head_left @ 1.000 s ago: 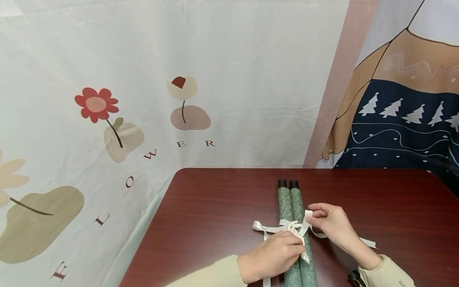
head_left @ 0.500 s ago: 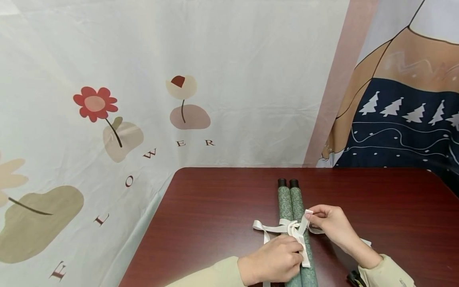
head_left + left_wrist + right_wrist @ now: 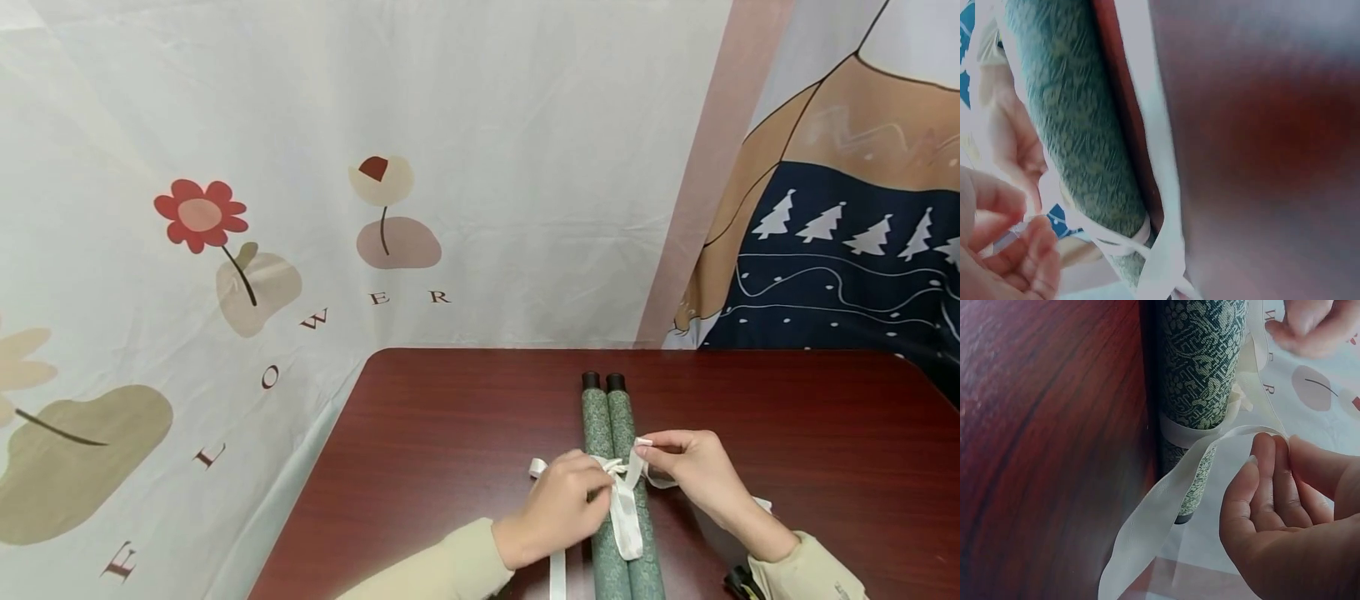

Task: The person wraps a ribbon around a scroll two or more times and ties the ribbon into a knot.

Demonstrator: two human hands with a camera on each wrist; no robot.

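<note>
A scroll shows as two green brocade-patterned rolls point(image 3: 597, 421) with black end knobs, side by side on the table. A white ribbon point(image 3: 626, 525) goes round them and is knotted on top, one flat length hanging down over the rolls. My right hand point(image 3: 693, 471) pinches a raised length of ribbon between thumb and fingertips, just right of the knot. Over the left roll, my left hand point(image 3: 566, 500) has bent fingers close to the knot. In the left wrist view the left hand point(image 3: 1010, 244) shows a gap between thumb and fingers.
The dark red table point(image 3: 450, 417) extends on both sides of the rolls. Ribbon tails lie to the left and right of them. Behind the table hangs a white cloth point(image 3: 525, 167) printed with flowers and letters. A dark object point(image 3: 742, 582) is at the right cuff.
My left hand has let go of the lower ribbon length and moved up and left toward the knot. That length now hangs flat. The right hand stays nearly still with its ribbon.
</note>
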